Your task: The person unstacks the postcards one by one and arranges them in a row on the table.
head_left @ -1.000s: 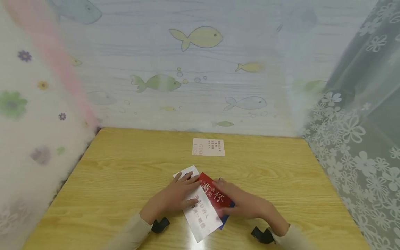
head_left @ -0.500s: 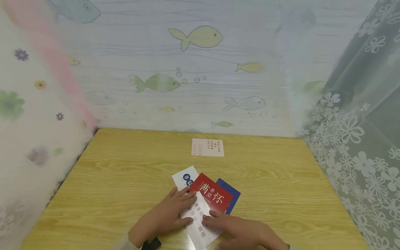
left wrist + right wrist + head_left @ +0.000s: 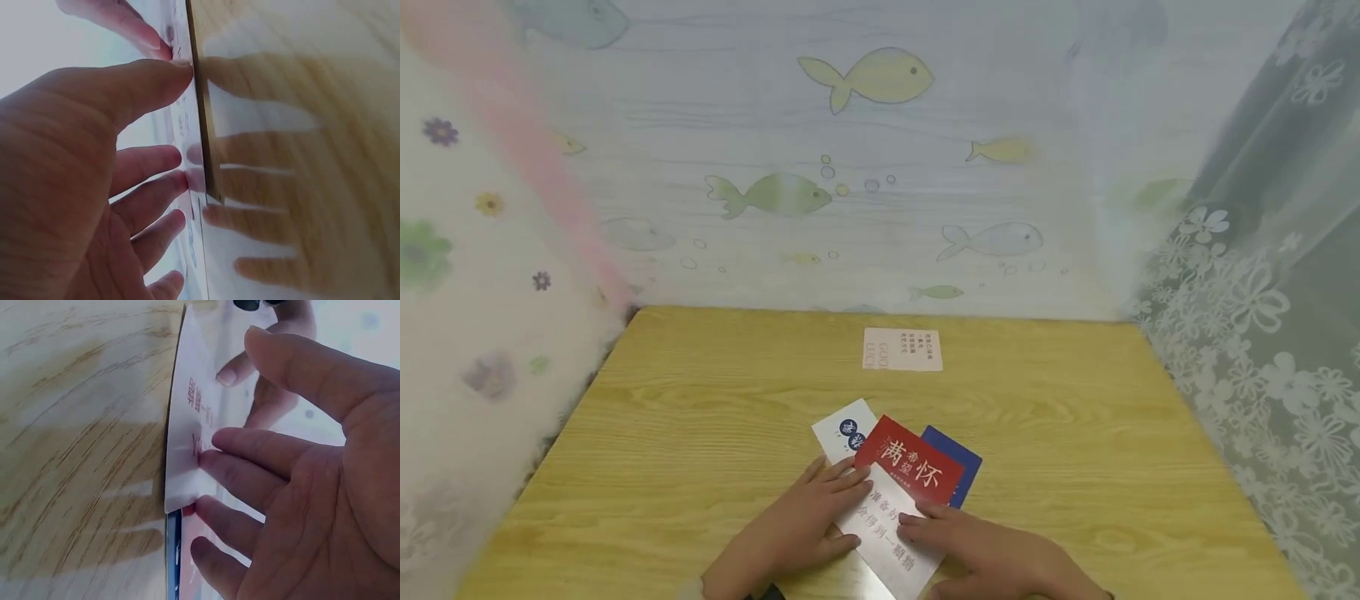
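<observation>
**Left hand and right hand laid over fanned cards**

Left hand: grip loose, fingers straight and slightly apart, clamped on nothing. Fingertips rest along the left side of the pale lettered card; thumb tip meets that same edge.

White card: leftmost in the fan, two round blue emblems, partly beneath the red card.

Pale lettered card: topmost, reddish characters, lying over the near part of the red one. Whole fan sits about midway between the left and right edges of the bench, well in from the far edge.

GOOD LUCK card: alone near the far edge, roughly midway between the far corners.

Red card: large white characters, overlapping the blue card, which shows past it on the right.

Right hand: grip also loose, fingers nearly straight, tips on the pale card's right part. Right wrist view: thumb well apart from the fingers, nothing pinched.
</observation>
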A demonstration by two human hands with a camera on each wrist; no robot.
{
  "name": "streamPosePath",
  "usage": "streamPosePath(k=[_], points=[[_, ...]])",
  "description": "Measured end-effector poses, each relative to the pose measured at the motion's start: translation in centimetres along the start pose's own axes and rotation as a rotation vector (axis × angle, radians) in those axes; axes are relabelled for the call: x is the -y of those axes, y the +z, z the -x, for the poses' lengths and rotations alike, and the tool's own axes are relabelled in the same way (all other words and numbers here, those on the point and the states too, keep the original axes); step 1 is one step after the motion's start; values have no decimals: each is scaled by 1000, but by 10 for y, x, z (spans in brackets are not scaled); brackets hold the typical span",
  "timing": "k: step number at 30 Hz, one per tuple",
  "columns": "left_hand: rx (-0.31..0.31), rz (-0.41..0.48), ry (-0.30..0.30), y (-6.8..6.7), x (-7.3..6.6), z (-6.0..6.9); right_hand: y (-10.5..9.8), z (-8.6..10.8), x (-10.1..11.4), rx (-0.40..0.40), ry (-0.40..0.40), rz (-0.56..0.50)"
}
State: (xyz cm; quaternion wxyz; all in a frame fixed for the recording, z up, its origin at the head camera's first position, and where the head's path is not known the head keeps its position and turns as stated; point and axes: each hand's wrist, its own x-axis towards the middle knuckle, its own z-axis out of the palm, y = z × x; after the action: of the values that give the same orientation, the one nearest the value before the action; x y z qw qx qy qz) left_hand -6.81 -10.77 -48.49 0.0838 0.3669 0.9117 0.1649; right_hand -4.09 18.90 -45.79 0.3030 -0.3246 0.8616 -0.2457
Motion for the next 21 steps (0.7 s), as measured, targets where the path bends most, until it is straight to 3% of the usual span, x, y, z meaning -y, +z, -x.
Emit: streamPosePath(k=[9, 15, 21], points=[[13, -15, -7, -1, -6, 0, 2, 4, 3, -25, 25, 8], [0, -81, -2, -2, -3, 0, 5, 5, 5, -75, 52, 126], [-74, -145, 40, -3, -2, -1, 6, 6, 0, -104, 95, 203]])
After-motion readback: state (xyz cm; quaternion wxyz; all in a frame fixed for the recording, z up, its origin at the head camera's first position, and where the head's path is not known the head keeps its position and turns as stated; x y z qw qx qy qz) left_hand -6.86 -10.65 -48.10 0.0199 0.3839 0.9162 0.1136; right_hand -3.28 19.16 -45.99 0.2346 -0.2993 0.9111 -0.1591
